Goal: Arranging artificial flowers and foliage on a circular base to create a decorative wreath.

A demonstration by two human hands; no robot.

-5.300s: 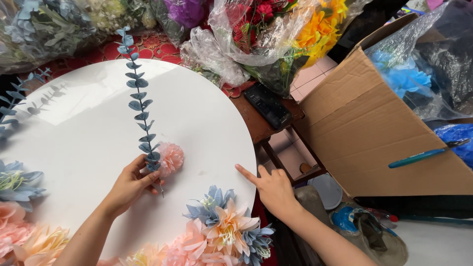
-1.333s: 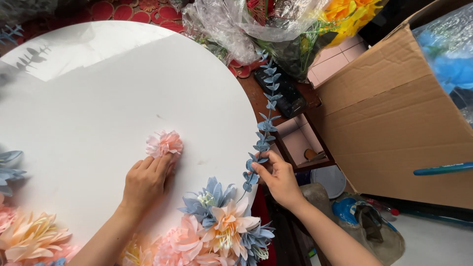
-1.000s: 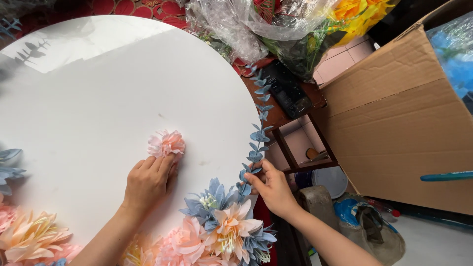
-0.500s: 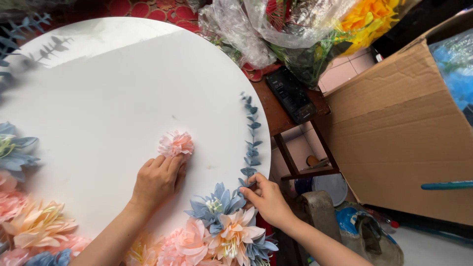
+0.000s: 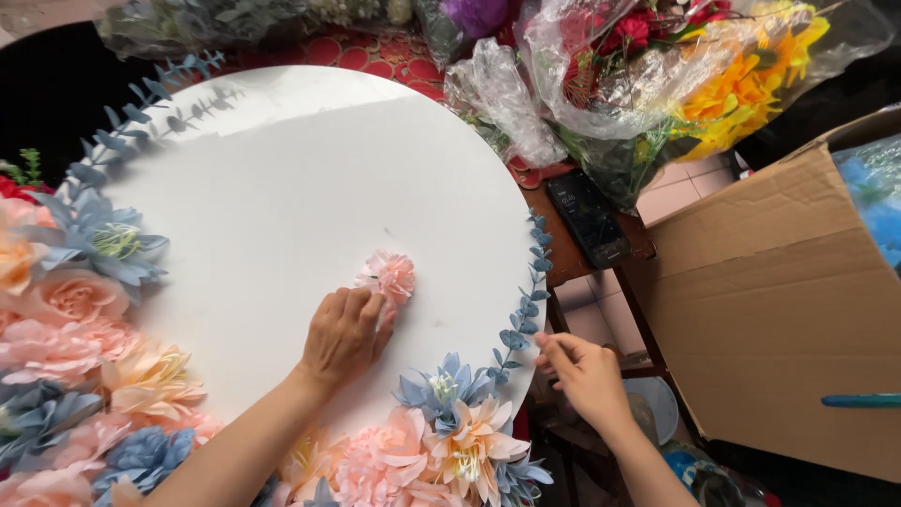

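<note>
Pressing a small pink flower (image 5: 392, 275) onto the white round board (image 5: 282, 188), the left hand (image 5: 344, 333) lies flat; the right hand (image 5: 587, 374), fingers loosely curled and holding nothing, hovers just off the board's edge beside the blue leaf sprig (image 5: 526, 310), which probably needs fixing down next

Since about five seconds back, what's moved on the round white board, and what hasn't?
The blue-grey leafy sprig went from the board's middle, under the left hand, to the right rim, carried by the right hand, which now sits just off its lower end, apparently no longer gripping. The left hand moved onto the small pink paper flower. The round white board and cardboard box stayed.
</note>
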